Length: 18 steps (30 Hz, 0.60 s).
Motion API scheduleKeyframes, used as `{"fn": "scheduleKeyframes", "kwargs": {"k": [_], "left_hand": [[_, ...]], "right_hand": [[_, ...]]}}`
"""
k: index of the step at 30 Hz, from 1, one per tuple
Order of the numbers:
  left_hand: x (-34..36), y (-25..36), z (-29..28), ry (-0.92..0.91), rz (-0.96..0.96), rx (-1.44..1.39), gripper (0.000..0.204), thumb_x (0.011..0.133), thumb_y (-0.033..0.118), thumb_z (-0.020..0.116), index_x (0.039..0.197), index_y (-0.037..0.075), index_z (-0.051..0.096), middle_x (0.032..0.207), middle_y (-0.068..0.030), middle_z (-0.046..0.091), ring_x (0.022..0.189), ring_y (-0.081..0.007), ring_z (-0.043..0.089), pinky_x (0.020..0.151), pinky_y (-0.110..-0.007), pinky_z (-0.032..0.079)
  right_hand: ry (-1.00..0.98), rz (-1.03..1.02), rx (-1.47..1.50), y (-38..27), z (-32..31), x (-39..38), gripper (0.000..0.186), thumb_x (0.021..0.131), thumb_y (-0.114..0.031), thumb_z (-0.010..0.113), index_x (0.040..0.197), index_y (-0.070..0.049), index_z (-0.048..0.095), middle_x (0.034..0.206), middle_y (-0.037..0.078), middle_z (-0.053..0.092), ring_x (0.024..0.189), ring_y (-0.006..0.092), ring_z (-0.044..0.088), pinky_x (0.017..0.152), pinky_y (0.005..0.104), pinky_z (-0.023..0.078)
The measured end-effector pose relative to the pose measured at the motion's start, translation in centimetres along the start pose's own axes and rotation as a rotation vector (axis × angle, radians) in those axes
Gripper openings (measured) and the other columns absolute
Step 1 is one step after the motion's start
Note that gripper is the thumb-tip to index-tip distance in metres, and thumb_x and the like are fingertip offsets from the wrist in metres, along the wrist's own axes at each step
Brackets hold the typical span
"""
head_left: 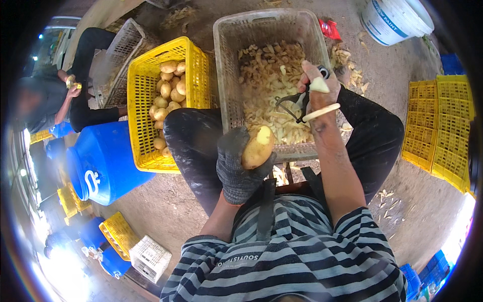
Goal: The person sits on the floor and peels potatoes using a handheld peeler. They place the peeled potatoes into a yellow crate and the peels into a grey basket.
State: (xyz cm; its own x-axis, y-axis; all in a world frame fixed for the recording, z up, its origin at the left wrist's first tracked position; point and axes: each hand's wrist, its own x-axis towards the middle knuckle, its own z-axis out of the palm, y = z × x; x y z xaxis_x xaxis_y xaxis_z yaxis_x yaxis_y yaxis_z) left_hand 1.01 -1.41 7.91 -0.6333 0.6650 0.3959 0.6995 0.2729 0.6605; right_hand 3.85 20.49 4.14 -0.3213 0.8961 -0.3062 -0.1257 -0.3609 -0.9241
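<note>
My left hand (232,171), in a grey knit glove, grips a potato (257,150) with a pale peeled patch on its upper end, beside the lower left of a grey plastic crate (221,60) full of peelings (266,70). My bare right hand (316,90) is closed on a black peeler (298,108) over that crate, a pale piece of potato peel or flesh at its fingers. A cream ring (322,111) lies across my right wrist. To the left, a yellow crate (146,158) holds several unpeeled potatoes (166,90).
A person (43,100) sits at the far left holding something small, beside a grey crate (113,55). Blue drums (113,156) stand left. Yellow crates (425,126) are stacked right. A white bucket (392,20) and red packet (329,30) are at the top right. Peelings scatter the floor.
</note>
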Motion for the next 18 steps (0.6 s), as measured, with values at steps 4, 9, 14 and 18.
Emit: {"fn": "scheduleKeyframes", "kwargs": {"k": [4, 9, 14, 18], "left_hand": [[0.2, -0.2, 0.5, -0.023, -0.092, -0.047, 0.058, 0.060, 0.012, 0.083, 0.111, 0.004, 0.057, 0.103, -0.0141, 0.057, 0.096, -0.0302, 0.056, 0.086, -0.039, 0.045], [1.0, 0.7, 0.5, -0.052, -0.040, 0.069, 0.057, 0.059, 0.015, 0.083, 0.109, 0.004, 0.059, 0.103, -0.0137, 0.058, 0.094, -0.0303, 0.056, 0.084, -0.039, 0.045], [0.5, 2.1, 0.8, -0.023, 0.068, 0.018, 0.057, 0.059, 0.015, 0.083, 0.107, 0.004, 0.055, 0.102, -0.0135, 0.056, 0.094, -0.0298, 0.055, 0.084, -0.038, 0.045], [0.5, 1.2, 1.8, -0.064, -0.107, -0.080, 0.058, 0.059, 0.013, 0.083, 0.108, 0.003, 0.054, 0.101, -0.0128, 0.054, 0.094, -0.0281, 0.055, 0.085, -0.036, 0.045]], "right_hand": [[-0.214, 0.152, 0.326, -5.8, 2.1, -5.2, 0.022, 0.079, -0.015, 0.071, 0.080, -0.006, 0.051, 0.059, 0.001, 0.047, 0.046, 0.0105, 0.043, 0.042, 0.0232, 0.033], [-0.302, 0.243, 0.235, -3.9, 3.0, -5.6, 0.023, 0.078, -0.016, 0.068, 0.077, -0.001, 0.050, 0.057, 0.005, 0.051, 0.042, 0.0130, 0.048, 0.039, 0.0262, 0.039], [-0.014, -0.011, -0.286, 4.8, -0.2, 0.8, 0.031, 0.074, -0.018, 0.069, 0.083, 0.004, 0.050, 0.062, 0.007, 0.053, 0.044, 0.0149, 0.051, 0.040, 0.0292, 0.045], [0.005, 0.056, 0.003, 3.9, -2.3, 1.2, 0.033, 0.078, -0.023, 0.070, 0.084, 0.003, 0.051, 0.057, 0.007, 0.055, 0.044, 0.0158, 0.054, 0.039, 0.0276, 0.043]]}}
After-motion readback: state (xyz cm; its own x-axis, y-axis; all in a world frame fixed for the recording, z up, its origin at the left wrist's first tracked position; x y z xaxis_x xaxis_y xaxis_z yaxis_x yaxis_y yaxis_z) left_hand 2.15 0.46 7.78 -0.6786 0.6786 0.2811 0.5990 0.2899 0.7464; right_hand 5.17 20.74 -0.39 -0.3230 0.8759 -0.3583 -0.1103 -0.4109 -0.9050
